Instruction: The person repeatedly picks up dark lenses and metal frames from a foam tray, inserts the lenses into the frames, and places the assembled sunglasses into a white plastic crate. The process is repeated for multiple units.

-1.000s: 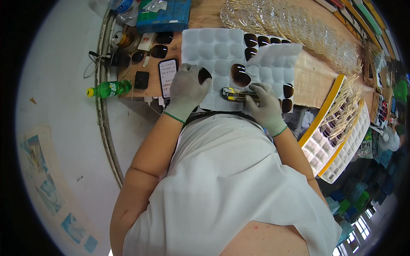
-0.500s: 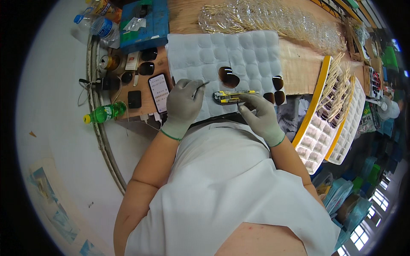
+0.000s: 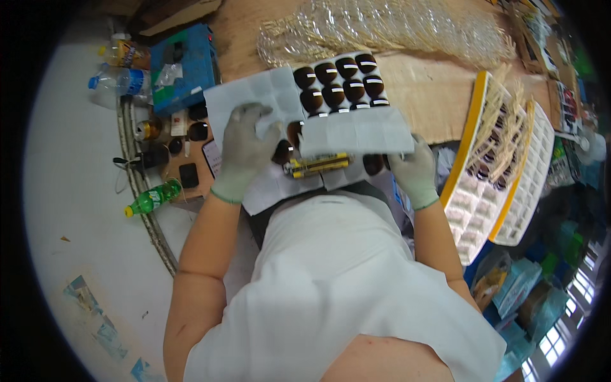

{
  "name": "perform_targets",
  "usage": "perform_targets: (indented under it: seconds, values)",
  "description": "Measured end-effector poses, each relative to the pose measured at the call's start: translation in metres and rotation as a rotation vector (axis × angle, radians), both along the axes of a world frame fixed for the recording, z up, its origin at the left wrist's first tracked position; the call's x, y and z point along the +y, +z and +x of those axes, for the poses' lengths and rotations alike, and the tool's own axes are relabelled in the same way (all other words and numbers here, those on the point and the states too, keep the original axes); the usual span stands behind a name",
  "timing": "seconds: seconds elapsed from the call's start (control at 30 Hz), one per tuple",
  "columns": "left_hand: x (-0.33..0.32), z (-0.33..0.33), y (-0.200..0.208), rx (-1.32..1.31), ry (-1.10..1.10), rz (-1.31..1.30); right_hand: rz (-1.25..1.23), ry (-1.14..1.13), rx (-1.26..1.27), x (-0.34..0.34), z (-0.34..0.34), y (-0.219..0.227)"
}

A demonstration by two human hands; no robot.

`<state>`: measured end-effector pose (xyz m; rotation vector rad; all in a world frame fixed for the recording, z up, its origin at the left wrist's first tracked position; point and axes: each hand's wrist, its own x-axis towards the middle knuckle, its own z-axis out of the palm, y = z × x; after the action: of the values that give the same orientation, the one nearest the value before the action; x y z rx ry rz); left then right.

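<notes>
My right hand (image 3: pixel 415 167) grips the right edge of a white padded sheet (image 3: pixel 356 130), which is partly folded back. Behind the fold, rows of dark brown sunglass lenses (image 3: pixel 333 94) are uncovered. My left hand (image 3: pixel 247 149) is open, fingers spread and bent, over the left part of the white padding. Close to its fingertips lie loose brown lenses (image 3: pixel 283 151), partly hidden. Just in front of the folded sheet rests a flat yellow-and-black object (image 3: pixel 318 165) whose kind I cannot make out. Another dark lens (image 3: pixel 374 164) shows under the sheet near my right hand.
To the right stand white compartment trays with yellow edges (image 3: pixel 464 165), wooden sticks (image 3: pixel 506 137) on them. Clear plastic-wrapped pieces (image 3: pixel 382 28) line the back. On the left are a blue box (image 3: pixel 184 70), a phone (image 3: pixel 210 156), a green bottle (image 3: pixel 153 198) and a can (image 3: pixel 147 130).
The padded sheet has been lifted and folded, baring rows of lenses. My right hand now holds its edge; my left hand has moved left and opened, the small dark tool no longer visible.
</notes>
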<state>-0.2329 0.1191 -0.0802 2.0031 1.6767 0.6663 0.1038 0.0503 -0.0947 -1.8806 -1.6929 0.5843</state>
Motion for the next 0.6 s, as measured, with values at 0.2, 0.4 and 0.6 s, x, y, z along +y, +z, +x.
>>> perform_targets:
  seconds: [0.2, 0.4, 0.6]
  values:
    - [0.216, -0.026, -0.119, -0.165, 0.537, -0.353, -0.061, 0.135, 0.096, 0.016, 0.019, 0.000]
    - [0.246, -0.029, -0.152, -0.307, 0.639, -0.692, -0.115, 0.138, 0.127, 0.011, 0.051, -0.008]
    - [0.214, -0.062, -0.083, -0.570, 0.751, -0.231, -0.145, 0.222, 0.087, 0.006, 0.056, 0.002]
